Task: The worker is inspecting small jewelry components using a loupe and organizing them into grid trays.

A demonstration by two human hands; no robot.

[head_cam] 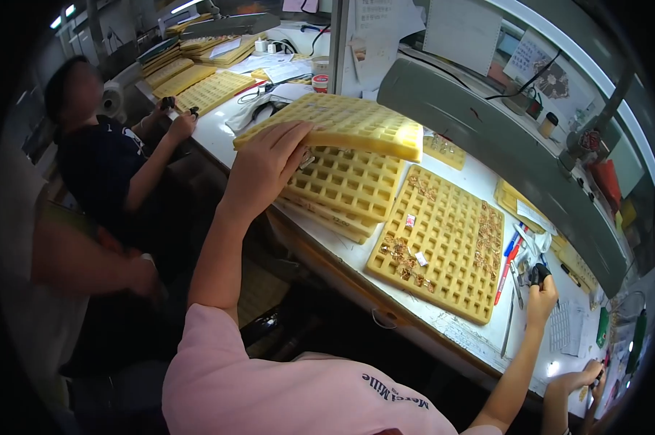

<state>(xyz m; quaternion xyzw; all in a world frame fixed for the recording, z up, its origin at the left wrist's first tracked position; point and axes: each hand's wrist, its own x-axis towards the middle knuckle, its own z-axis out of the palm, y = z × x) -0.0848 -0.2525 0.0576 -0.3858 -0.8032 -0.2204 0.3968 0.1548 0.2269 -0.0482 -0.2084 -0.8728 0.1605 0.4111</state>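
Observation:
My left hand grips the near left edge of a yellow gridded tray, tilted up over a second yellow gridded tray that tops a stack. Under my left fingers a small shiny piece shows. Right of the stack, a yellow compartment tray lies flat, with gold-coloured jewellery pieces along its right side and more at its near left corner, plus two small white tags. My right hand, black covers on its fingertips, is beyond that tray's right edge; whether it holds anything cannot be told.
A red pen, blue pen and metal tweezers lie between the flat tray and my right hand. A long grey lamp hangs low over the bench. A person works at left; another's hands are at lower right. More trays stand behind.

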